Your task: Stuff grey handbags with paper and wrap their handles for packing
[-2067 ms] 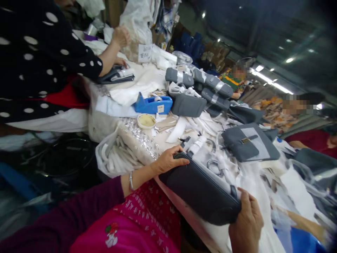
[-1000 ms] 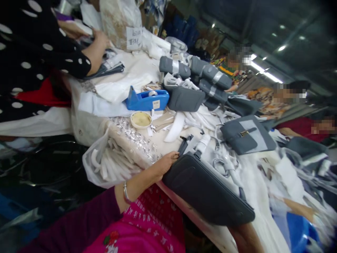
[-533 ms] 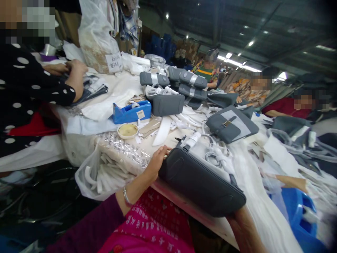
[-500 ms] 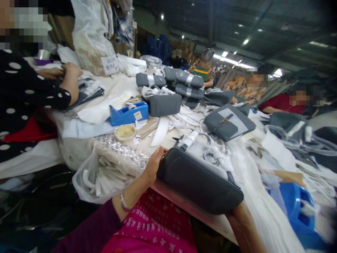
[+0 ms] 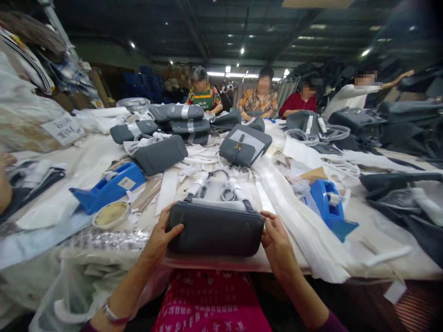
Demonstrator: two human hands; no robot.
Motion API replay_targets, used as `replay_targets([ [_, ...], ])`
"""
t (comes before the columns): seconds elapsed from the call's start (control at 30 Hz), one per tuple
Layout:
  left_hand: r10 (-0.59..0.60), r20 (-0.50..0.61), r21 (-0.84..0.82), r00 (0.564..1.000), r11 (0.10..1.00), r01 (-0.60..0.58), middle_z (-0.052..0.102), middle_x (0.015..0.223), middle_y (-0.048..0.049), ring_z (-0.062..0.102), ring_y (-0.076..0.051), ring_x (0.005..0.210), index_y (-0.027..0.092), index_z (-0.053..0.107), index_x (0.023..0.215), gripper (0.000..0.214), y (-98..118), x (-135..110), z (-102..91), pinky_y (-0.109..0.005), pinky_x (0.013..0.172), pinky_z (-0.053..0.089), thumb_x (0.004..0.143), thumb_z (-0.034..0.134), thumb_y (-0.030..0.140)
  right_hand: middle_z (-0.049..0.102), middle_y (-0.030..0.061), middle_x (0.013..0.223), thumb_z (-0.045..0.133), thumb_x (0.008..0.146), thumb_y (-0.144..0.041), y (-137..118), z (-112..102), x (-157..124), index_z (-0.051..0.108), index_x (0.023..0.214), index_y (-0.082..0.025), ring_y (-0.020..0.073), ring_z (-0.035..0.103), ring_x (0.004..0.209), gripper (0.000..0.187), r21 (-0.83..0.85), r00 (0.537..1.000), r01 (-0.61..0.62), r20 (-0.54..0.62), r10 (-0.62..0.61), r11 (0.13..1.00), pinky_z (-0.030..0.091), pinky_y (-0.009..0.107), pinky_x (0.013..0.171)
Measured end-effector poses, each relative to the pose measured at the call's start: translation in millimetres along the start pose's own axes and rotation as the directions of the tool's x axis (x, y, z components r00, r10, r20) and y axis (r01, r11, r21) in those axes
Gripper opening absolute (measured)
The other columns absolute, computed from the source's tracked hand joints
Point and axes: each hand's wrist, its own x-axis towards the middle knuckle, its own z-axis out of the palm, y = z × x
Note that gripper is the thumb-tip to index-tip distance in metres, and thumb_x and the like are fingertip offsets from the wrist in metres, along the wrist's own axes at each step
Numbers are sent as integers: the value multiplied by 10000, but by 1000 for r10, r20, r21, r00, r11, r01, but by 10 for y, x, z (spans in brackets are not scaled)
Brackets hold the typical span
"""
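Observation:
A dark grey handbag (image 5: 216,228) lies on its side at the table's near edge, its base facing me. My left hand (image 5: 159,237) grips its left end, thumb on the base, fingers wrapped round. My right hand (image 5: 277,242) holds its right end the same way. The bag's handles (image 5: 221,182), wrapped in white paper, lie on the table behind it.
A blue tape dispenser (image 5: 109,186) and a small round dish (image 5: 110,215) sit to the left; a second blue dispenser (image 5: 328,207) sits to the right. More grey bags (image 5: 244,145) and white paper strips (image 5: 290,203) cover the table. Several people sit at the far side.
The view has swung to face the table squarely. The bag now lies straight in front of me, and my right hand has come up from beneath it to grip its right end.

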Motion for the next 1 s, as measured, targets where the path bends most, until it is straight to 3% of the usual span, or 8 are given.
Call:
replay_targets([
  [0.13,-75,87,-51,993,996,79,645,1149,-95,589,-294,1069,174,551,1206,681,101,11,-23,-350,876,496,601,792,373,529,86,1323,664,755,-484,-78,18,-34,332,1398,-273,219,619,961,754,-246,995,80,69,-65,966,501,316,782],
  [0.3,-30,159,-95,987,994,45,652,1076,-58,624,-236,965,245,430,1264,729,190,60,-51,-319,807,502,632,785,320,442,64,1416,606,781,-494,-145,53,86,390,1387,-237,265,415,1283,692,-522,974,215,174,-143,825,310,387,1076],
  [0.43,-28,144,-78,989,996,39,641,1118,-70,618,-225,970,224,488,1254,643,208,130,4,-302,817,494,689,738,403,555,80,1300,635,734,-524,-194,68,177,416,1363,-204,283,486,1210,739,-612,983,172,160,-92,772,388,369,1001],
  [0.53,-36,112,-83,993,996,45,667,1052,-71,619,-225,942,186,591,1128,538,196,167,50,-295,815,495,670,745,422,658,69,1100,649,717,-530,-212,93,246,477,1300,-192,275,590,1033,696,-601,990,96,143,-12,794,469,337,839],
  [0.63,-94,105,-106,990,989,105,683,943,-50,628,-199,830,161,625,1004,463,177,176,74,-298,765,507,642,761,415,688,48,955,655,714,-538,-209,134,317,542,1201,-192,248,622,886,608,-581,988,24,139,70,814,476,316,738],
  [0.87,-172,-64,-188,983,969,158,682,843,-20,611,-147,706,148,657,943,418,-3,184,123,-260,682,504,636,770,408,697,31,933,694,686,-520,-140,197,516,623,1063,-198,229,612,883,501,-583,979,-50,132,155,811,454,323,790],
  [1.0,-123,-147,-77,981,991,112,687,835,-23,603,-145,705,143,679,927,411,-106,216,137,-249,687,492,644,762,430,708,52,901,739,642,-495,-63,191,632,671,967,-169,236,617,873,466,-541,969,-136,104,226,830,453,334,801],
])
